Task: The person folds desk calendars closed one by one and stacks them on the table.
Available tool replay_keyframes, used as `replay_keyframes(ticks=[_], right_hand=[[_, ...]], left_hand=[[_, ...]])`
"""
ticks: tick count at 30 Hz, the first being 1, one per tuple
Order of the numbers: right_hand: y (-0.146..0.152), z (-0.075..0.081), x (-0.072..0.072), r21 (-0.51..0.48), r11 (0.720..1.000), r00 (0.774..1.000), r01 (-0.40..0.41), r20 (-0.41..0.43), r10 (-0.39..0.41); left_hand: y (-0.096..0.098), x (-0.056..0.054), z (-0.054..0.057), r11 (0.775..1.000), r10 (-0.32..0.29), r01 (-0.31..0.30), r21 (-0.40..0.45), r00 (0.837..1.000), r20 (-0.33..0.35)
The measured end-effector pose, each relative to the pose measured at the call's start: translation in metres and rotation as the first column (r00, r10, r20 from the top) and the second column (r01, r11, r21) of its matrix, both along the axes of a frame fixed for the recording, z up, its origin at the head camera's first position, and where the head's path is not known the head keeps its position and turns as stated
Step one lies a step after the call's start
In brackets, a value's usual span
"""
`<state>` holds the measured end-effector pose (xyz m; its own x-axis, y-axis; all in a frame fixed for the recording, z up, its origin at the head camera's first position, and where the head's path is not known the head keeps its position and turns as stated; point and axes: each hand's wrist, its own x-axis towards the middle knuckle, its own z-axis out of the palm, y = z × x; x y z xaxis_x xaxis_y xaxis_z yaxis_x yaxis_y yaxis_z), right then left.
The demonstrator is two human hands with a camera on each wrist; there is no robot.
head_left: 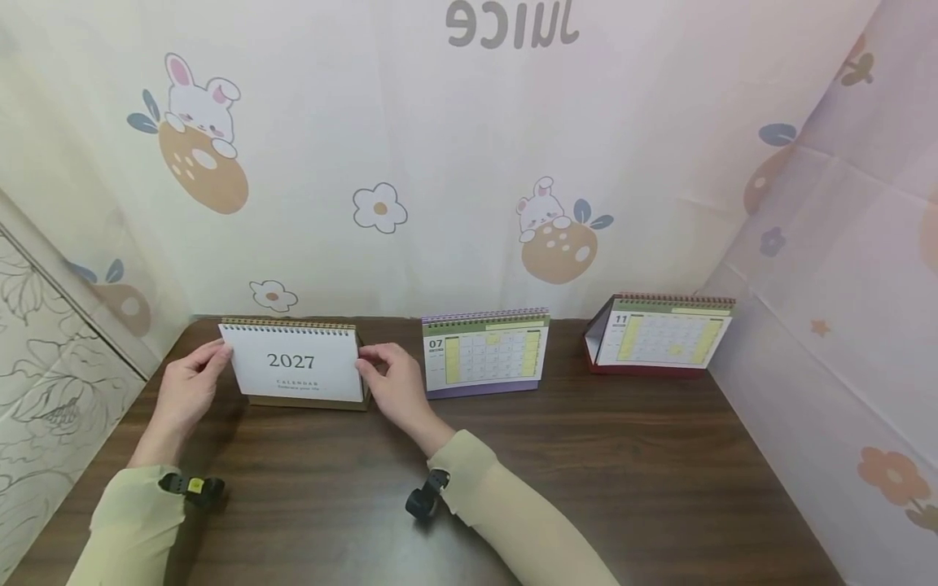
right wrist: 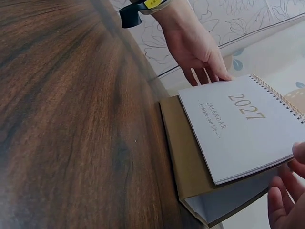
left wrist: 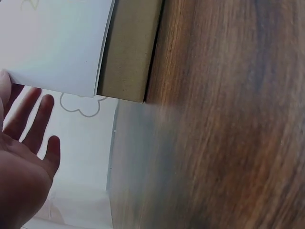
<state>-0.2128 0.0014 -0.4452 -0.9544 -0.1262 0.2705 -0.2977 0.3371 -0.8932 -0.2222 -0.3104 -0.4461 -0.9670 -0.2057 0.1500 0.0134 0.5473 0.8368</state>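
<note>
A white desk calendar (head_left: 293,362) marked 2027, with a brown stand and a spiral along its top, stands upright at the left of the table. My left hand (head_left: 188,386) pinches its left side edge between thumb and index finger. On the opposite side, my right hand (head_left: 396,386) holds the right edge with thumb and fingertips. In the left wrist view the other fingers of the left hand (left wrist: 24,162) spread behind the cover. The right wrist view shows the brown base (right wrist: 183,148) resting on the table, and the right hand (right wrist: 288,195) partly cut off by the frame.
A purple-based calendar (head_left: 487,358) showing 07 stands just right of my right hand. Farther right is a red-based calendar (head_left: 663,334) showing 11. A printed curtain (head_left: 454,146) hangs behind the dark wooden table (head_left: 586,464).
</note>
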Motion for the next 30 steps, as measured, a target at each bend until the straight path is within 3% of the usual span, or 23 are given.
replay_keyframes(ticks=[10, 18, 23, 30], right_hand=[[-0.002, -0.003, -0.006, -0.022, 0.999, 0.999, 0.034, 0.003, -0.033], [-0.001, 0.003, -0.004, -0.067, 0.997, 0.999, 0.033, 0.034, -0.031], [0.0, 0.005, -0.002, -0.093, 0.995, 0.999, 0.039, 0.036, -0.036], [0.002, 0.007, 0.002, -0.137, 0.99, 0.998, 0.03, 0.06, -0.022]], left_hand=[[0.002, 0.0, 0.0, 1.0, -0.006, 0.006, 0.011, 1.0, 0.003], [-0.001, 0.002, 0.0, 0.997, 0.059, -0.06, -0.038, 0.998, -0.024], [-0.002, 0.005, 0.003, 0.995, 0.094, -0.095, -0.034, 0.995, -0.02], [-0.003, 0.015, 0.013, 0.995, 0.081, -0.081, -0.061, 0.997, -0.015]])
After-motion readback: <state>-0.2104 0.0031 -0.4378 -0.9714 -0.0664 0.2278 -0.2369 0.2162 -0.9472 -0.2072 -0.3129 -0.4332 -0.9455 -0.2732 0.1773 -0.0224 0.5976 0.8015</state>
